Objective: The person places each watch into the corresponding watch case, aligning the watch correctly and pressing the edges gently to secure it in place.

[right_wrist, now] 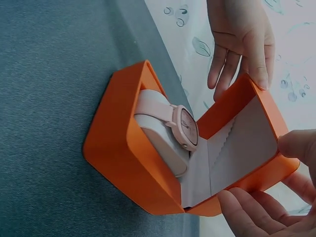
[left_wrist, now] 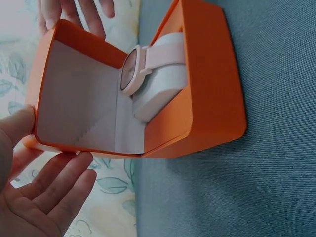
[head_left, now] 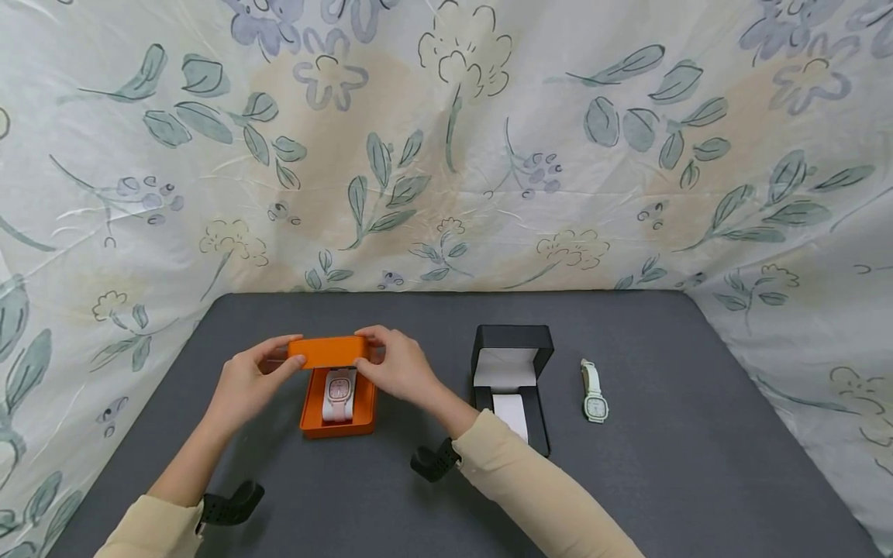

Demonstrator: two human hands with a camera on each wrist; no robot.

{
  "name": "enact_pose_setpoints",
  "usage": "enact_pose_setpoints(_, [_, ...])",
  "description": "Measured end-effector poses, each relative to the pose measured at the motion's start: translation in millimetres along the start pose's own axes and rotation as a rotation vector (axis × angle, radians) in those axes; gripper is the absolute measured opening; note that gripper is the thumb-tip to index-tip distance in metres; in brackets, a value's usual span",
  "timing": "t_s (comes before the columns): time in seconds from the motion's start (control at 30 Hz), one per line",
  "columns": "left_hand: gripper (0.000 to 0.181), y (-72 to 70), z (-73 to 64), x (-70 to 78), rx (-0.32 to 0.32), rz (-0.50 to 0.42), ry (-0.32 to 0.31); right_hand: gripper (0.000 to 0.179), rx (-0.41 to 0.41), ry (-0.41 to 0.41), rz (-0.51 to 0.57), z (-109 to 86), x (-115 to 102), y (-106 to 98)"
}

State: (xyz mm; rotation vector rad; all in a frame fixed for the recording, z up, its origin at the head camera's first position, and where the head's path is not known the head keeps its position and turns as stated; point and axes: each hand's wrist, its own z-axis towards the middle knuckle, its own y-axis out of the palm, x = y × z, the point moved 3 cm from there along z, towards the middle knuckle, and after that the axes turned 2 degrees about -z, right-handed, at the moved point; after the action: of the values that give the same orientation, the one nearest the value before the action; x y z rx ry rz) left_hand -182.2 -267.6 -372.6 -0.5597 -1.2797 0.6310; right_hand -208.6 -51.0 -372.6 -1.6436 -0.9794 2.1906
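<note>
At the left, a cream sleeve [head_left: 156, 531] crosses the left edge of the grey tabletop [head_left: 677, 403], with a black wrist mount [head_left: 233, 504] at the cuff. From there the left hand [head_left: 246, 381] reaches in, and it's pinching the left end of an orange lid [head_left: 329, 353], thumb at the rim, fingers along the side.

Here's the orange box [head_left: 338, 431] itself, standing left of the middle of the tabletop, toward the far edge, its lid hinged up at the back. Inside, a pink watch [head_left: 339, 389] wraps round a white cushion [left_wrist: 160, 101], dial showing, and the wrist views catch a pale lining [right_wrist: 244, 143] in the lid.

Over on the lid's right end, the right hand [head_left: 403, 366] has its own grip, thumb at the rim, so both hands hold the same lid from opposite sides. Its forearm, with a second mount [head_left: 434, 460], slants across from the near side.

Behind that arm, just right of the middle, a black box [head_left: 512, 336] stands open, a white pad [head_left: 511, 415] inside and its near left corner hidden. Farther right, between it and the right edge, a pale green watch [head_left: 595, 404] lies directly on the tabletop, strap stretched toward the far edge.
</note>
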Motion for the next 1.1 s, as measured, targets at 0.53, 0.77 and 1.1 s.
enact_pose_setpoints(0.53, [0.039, 8.7, -26.7, -0.9, 0.107, 0.031, 0.091, 0.030, 0.083, -0.025, -0.055, -19.0, 2.7, 11.7])
enact_pose_setpoints(0.77, [0.040, 17.6, -37.7, -8.6, 0.122, 0.036, 0.062, 0.028, 0.111, -0.061, -0.077, -29.7, 7.9, 21.0])
enact_pose_setpoints(1.1, [0.041, 23.8, -43.7, -12.7, 0.145, 0.029, 0.058, 0.026, 0.160, -0.095, -0.112, -37.6, 9.8, 28.9])
